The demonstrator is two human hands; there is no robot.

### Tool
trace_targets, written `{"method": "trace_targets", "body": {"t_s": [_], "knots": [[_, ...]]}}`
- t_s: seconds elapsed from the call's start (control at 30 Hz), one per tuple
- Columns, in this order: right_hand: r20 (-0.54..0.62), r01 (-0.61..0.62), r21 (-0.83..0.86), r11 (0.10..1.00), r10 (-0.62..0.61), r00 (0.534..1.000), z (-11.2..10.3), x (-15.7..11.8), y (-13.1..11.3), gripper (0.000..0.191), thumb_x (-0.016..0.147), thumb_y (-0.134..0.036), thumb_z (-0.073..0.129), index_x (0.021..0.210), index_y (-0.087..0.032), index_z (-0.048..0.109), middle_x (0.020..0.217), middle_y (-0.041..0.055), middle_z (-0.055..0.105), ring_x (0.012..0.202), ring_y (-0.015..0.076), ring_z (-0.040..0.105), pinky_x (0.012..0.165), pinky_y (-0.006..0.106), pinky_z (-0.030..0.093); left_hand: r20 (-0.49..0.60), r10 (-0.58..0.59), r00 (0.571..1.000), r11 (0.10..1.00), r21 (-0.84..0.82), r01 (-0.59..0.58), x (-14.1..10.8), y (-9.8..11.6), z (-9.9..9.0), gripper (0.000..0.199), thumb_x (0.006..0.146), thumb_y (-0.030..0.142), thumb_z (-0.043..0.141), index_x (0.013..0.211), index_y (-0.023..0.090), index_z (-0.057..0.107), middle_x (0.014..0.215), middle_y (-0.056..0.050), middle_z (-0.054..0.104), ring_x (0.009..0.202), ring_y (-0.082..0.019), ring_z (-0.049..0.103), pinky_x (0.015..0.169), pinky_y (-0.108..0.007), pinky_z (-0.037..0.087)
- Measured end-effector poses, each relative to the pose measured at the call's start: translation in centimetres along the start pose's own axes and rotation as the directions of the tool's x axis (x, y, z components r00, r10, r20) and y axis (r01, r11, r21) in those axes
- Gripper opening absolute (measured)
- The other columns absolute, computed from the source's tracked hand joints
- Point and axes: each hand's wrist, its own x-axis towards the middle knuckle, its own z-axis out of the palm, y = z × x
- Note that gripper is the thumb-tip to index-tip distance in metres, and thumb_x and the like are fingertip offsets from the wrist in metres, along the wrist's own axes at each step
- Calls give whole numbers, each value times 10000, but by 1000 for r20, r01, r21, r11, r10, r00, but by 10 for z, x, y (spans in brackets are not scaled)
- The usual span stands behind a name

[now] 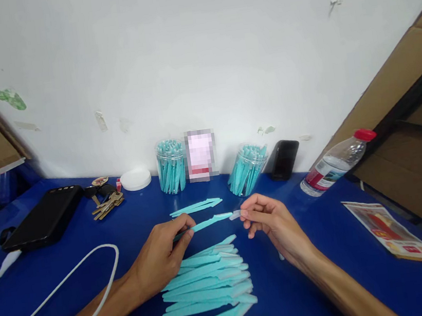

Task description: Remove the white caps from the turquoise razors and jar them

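Observation:
My left hand [171,243] pinches the handle of a turquoise razor [207,222], which points right above the blue table. At its blade end, my right hand [263,216] holds a small translucent cap [235,215] between thumb and fingers. The cap is at or just off the razor's tip; I cannot tell which. Below my hands lies a pile of turquoise razors [208,283], blade ends to the right. A couple more razors [196,207] lie just beyond my left hand.
Two clear jars of turquoise razors [172,171] [247,171] stand by the wall, with a white lid [136,179], keys [106,203] and a black power bank [43,216] leftward. Rightward are a phone [285,159], a bottle [332,168] and a printed packet [394,232]. A white cable [112,274] crosses my left forearm.

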Motion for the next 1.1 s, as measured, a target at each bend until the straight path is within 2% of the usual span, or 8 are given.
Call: {"method": "trace_targets", "body": {"t_s": [0.57,0.77,0.97,1.1], "knots": [[109,-22,-30,999,26,994,10,-5,6,275,662,-318,976,788,-189,768,663,2,719,641,176,689,522,257,587,36,1,999,1000,-27,0,-2,9,0,293,1080,369,450,889,215,611,683,53,488,632,-145,455,630,-272,348],[94,-19,-18,1000,21,995,9,-5,3,241,679,-307,965,795,-185,792,667,12,734,624,167,681,526,248,561,21,-1,1000,999,-33,2,0,7,-2,297,1075,383,468,914,209,648,714,30,543,663,-159,474,648,-279,373],[59,-23,12,1000,23,998,9,-5,2,245,675,-306,973,769,-192,779,696,14,740,652,169,688,528,239,559,4,-17,1000,999,-47,18,0,8,-3,282,1073,385,499,918,210,656,668,58,488,600,-136,419,589,-261,357],[51,-33,31,999,31,998,8,-5,1,277,699,-369,970,752,-181,773,717,30,749,642,162,685,530,238,567,-2,-21,1000,999,-47,21,1,7,-3,270,1072,377,499,915,212,645,671,61,484,592,-132,412,582,-259,347]]}}
